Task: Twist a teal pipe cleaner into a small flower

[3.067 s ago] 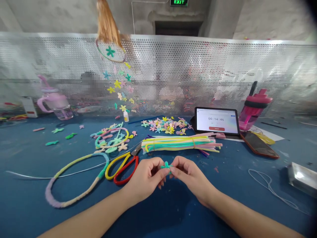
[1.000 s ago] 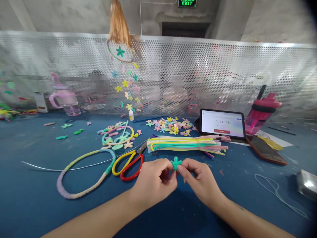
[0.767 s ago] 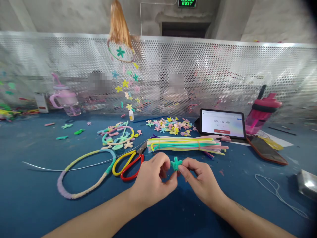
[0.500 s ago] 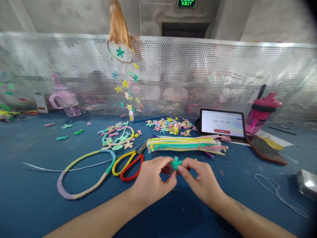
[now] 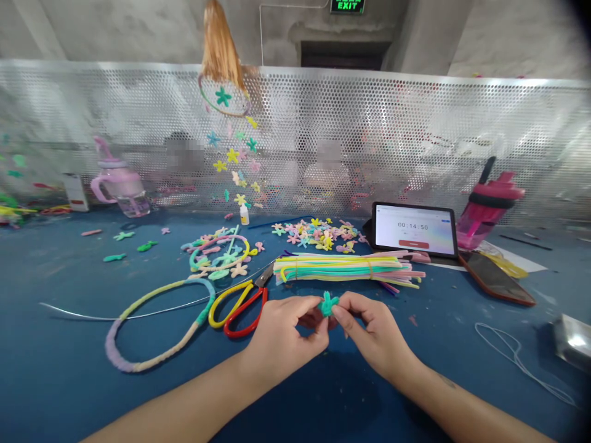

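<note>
A small green pipe-cleaner flower (image 5: 327, 304) is pinched between both hands above the blue table. My left hand (image 5: 290, 326) grips its left side with thumb and forefinger. On its right side, the thumb and forefinger of my right hand (image 5: 372, 329) are closed on a petal. Just beyond the hands lies a bundle of pipe cleaners (image 5: 341, 269) in several pastel colours, held by rubber bands. Scissors (image 5: 244, 304) with one yellow and one red handle rest left of my left hand. Farther left lies a hoop (image 5: 120, 351) wrapped in pastel pipe cleaner.
Behind the bundle is a pile of small pastel flowers (image 5: 323, 234). A smaller hoop (image 5: 249, 246) lies among more pieces. A tablet (image 5: 414, 229) showing a timer, a phone (image 5: 498, 280), a pink cup (image 5: 484, 215) and a looped cord (image 5: 512, 357) are on the right. A perforated metal screen (image 5: 360, 135) stands behind.
The right hand has turned slightly at the wrist and its fingers have shifted a little on the green flower. Both hands keep their hold, and everything else stays in place.
</note>
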`<state>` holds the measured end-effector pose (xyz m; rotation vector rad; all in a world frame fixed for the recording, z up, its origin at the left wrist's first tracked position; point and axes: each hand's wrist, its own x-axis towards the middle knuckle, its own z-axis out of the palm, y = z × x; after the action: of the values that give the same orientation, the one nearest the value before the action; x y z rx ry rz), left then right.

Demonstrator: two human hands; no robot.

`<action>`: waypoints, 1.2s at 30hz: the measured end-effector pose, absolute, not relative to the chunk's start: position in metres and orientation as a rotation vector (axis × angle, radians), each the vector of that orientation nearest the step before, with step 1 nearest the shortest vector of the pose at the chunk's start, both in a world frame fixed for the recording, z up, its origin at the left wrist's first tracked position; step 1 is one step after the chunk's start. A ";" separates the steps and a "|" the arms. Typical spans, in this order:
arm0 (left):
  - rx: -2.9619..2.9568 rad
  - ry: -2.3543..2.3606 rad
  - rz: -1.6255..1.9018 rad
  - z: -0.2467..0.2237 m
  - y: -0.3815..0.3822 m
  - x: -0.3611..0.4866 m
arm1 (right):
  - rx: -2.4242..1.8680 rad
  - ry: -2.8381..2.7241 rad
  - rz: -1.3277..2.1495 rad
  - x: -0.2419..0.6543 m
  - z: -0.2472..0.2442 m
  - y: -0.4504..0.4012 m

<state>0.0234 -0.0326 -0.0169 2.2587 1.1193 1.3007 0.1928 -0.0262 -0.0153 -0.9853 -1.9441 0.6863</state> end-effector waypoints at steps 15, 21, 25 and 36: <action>1.903 1.046 1.075 -0.008 -0.031 0.020 | -0.978 -1.998 0.741 0.196 -0.012 -0.021; 1.601 0.885 1.003 -0.015 -0.018 0.013 | -0.956 -2.115 0.782 0.199 -0.010 -0.017; 1.419 0.774 1.001 -0.014 -0.017 0.015 | -0.961 -2.073 0.800 0.200 -0.011 -0.016; 1.175 0.778 1.020 -0.009 -0.023 0.018 | -0.875 -2.029 0.392 0.203 -0.012 -0.016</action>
<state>0.0180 -0.0226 -0.0087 1.1755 0.7776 1.0196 0.2034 -0.0162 -0.0115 -0.8750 -2.0295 0.3917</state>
